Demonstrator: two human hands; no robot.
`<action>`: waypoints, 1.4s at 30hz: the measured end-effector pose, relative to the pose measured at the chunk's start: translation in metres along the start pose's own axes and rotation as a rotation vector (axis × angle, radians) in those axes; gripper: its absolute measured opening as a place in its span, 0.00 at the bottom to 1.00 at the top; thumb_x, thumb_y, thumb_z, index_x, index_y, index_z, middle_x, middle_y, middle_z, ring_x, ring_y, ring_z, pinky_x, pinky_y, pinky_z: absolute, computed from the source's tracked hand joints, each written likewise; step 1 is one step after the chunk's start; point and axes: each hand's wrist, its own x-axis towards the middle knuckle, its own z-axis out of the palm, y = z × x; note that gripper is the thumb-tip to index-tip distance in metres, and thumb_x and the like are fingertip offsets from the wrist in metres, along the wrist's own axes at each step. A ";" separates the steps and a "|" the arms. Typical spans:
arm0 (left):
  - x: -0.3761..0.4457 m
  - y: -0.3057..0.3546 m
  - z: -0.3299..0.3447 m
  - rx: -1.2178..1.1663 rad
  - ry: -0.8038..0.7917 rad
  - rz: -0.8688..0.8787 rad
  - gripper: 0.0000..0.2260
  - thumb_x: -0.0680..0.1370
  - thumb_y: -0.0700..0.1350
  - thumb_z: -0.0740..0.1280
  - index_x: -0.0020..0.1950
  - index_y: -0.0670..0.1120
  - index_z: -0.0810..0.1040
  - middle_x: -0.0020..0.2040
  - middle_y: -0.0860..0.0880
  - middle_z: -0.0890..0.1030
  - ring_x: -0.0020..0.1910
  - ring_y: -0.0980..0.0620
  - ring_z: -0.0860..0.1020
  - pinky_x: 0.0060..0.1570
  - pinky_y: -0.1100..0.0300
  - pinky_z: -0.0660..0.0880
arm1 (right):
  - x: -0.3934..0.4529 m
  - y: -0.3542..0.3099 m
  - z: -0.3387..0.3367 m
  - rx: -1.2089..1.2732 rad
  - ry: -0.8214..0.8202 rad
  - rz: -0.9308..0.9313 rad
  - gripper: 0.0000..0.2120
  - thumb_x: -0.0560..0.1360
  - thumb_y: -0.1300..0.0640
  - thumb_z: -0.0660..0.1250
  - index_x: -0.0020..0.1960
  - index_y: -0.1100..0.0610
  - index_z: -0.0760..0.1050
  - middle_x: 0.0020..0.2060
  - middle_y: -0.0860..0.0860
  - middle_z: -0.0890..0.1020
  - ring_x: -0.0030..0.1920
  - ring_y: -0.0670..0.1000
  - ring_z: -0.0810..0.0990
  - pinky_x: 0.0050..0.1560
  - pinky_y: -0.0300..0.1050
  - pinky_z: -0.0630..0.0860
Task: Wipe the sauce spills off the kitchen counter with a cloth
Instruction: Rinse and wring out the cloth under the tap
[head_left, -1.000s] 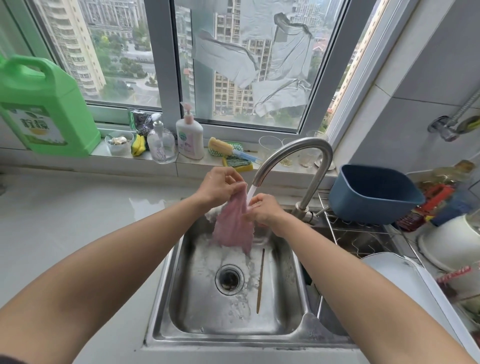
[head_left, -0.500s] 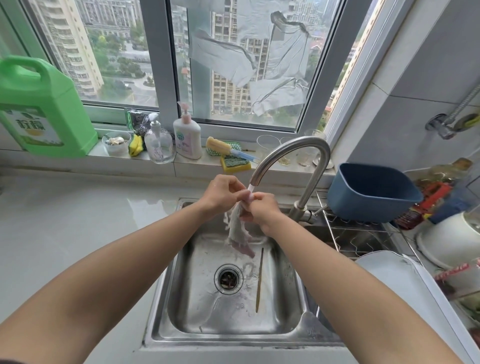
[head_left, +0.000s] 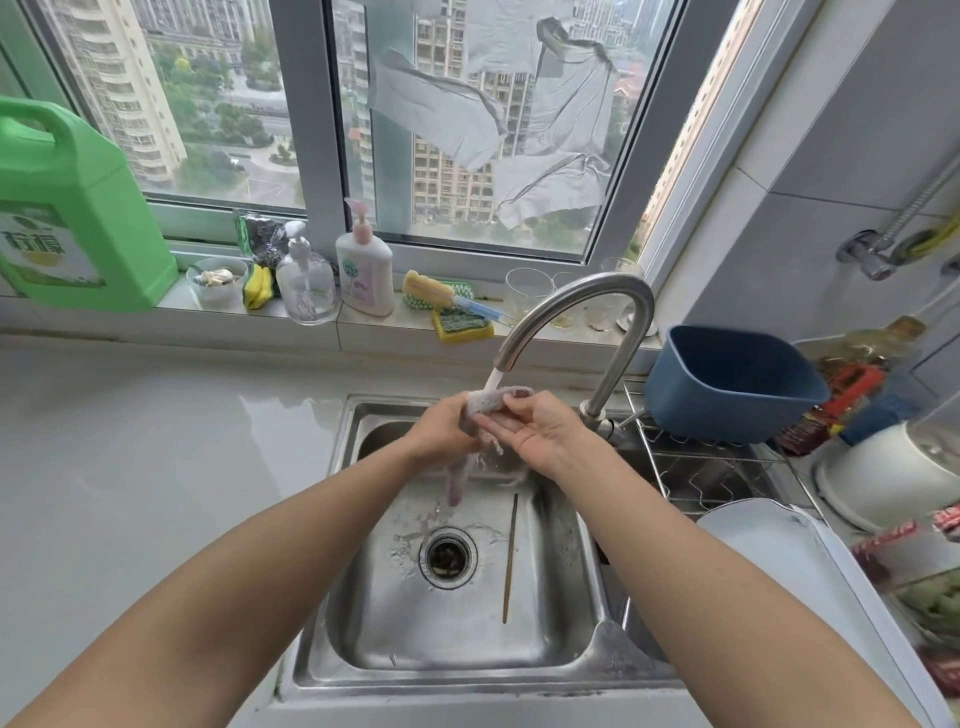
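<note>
Both hands sit over the sink (head_left: 332, 597), under the running faucet (head_left: 571, 306). Left hand (head_left: 441, 431) grips the bunched cloth (head_left: 485, 402); right hand (head_left: 540, 426) pinches its other end, palm up. Cloth is at the spout, a wet tail dangling toward the drain. Looks like rinse stage (before or after wiping, can't tell). Counter (head_left: 156, 441) shows only a wet sheen near the sink, no sauce visible. Wring-out is left.

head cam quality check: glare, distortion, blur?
Head view: daylight from the window, soft sheen on the counter left of the sink; wide-angle bending of the window frame; right-edge clutter is smeared; both hands' grip on the cloth under the faucet stays sharp.
</note>
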 end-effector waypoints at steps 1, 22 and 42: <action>-0.001 -0.001 0.002 -0.004 -0.016 -0.007 0.14 0.71 0.39 0.74 0.55 0.46 0.78 0.48 0.47 0.84 0.48 0.50 0.83 0.52 0.50 0.81 | -0.003 -0.003 -0.004 0.034 -0.010 0.004 0.08 0.80 0.73 0.56 0.49 0.65 0.71 0.48 0.67 0.79 0.52 0.66 0.80 0.51 0.61 0.79; -0.008 0.047 -0.016 -0.065 0.218 -0.042 0.16 0.70 0.29 0.60 0.49 0.46 0.78 0.40 0.44 0.80 0.36 0.47 0.79 0.32 0.55 0.79 | -0.010 0.001 -0.035 -0.527 0.148 -0.158 0.17 0.67 0.74 0.69 0.54 0.63 0.79 0.46 0.55 0.82 0.45 0.52 0.78 0.45 0.43 0.74; -0.036 0.042 -0.007 -0.444 0.167 -0.121 0.14 0.67 0.33 0.66 0.51 0.43 0.73 0.49 0.42 0.73 0.41 0.50 0.75 0.29 0.64 0.74 | -0.001 0.058 -0.024 -0.039 -0.302 0.027 0.11 0.74 0.70 0.57 0.50 0.63 0.76 0.32 0.57 0.78 0.32 0.54 0.77 0.40 0.50 0.77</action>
